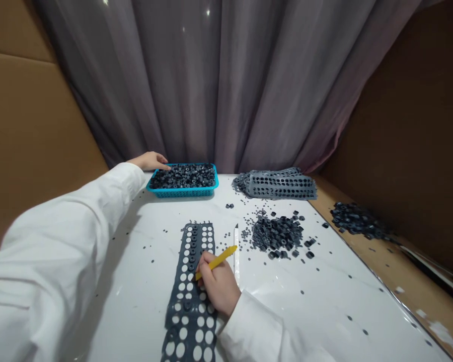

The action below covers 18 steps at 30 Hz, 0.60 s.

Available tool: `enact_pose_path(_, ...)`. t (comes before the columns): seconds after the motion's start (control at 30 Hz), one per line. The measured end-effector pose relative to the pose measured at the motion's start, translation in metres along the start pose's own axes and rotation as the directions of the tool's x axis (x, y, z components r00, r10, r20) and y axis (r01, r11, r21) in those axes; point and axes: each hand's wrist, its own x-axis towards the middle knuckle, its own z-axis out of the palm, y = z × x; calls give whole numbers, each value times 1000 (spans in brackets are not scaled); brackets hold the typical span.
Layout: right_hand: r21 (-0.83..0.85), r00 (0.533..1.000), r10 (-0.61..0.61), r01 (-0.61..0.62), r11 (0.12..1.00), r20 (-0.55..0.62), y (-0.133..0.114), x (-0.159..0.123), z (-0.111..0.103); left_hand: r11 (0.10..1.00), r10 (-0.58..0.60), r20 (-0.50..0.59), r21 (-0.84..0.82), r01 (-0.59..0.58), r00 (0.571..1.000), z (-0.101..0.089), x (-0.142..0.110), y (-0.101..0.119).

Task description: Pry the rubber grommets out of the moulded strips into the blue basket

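My right hand (218, 285) is closed around a yellow stick-like tool (219, 260) and rests on a dark rubber strip full of round holes (192, 281) lying on the white table (143, 281). A few holes near the hand still hold small dark rings. My left hand (151, 161) reaches far out to the left edge of a blue basket (183, 191) filled with dark rings; its fingers lie curled on the basket's rim, and nothing held is visible.
A loose heap of dark rings (277, 235) lies right of the strip. A pile of emptied perforated strips (277, 184) sits at the back. More rings (357, 220) lie on the cardboard ledge at right. A thin white blade-like strip (236, 251) lies beside the tool. Curtain behind.
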Motion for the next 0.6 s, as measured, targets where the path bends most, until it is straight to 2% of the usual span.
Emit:
enact_pose_path(0.1, 15, 1000, -6, 6, 1000, -3, 1, 0, 1, 993, -34, 10, 113, 32, 999, 1, -8, -8)
enact_pose_path(0.17, 23, 1000, -8, 8, 1000, -6, 2, 0, 1, 976, -1, -16, 218, 5, 1000, 4, -14, -12)
enact_pose_path(0.23, 31, 1000, -14, 14, 999, -6, 3, 0, 0, 931, 112, -32, 354, -93, 993, 7, -21, -12)
enact_pose_path(0.3, 39, 1000, -21, 21, 999, -4, 3, 0, 0, 854, 262, -23, 471, -221, 965, 10, -28, -11)
enact_pose_path(0.4, 60, 1000, -25, 25, 998, -3, 4, -1, 1, 781, 407, -14, 525, -339, 913, 13, -39, -7)
enact_pose_path(0.5, 139, 1000, -12, 9, 990, 18, 5, 0, 2, 760, 431, -45, 557, -335, 901, 15, -47, -7)
enact_pose_path(0.6, 372, 996, 84, -87, 924, 27, 5, 6, -3, 756, 422, -127, 595, -272, 898, 16, -56, -7)
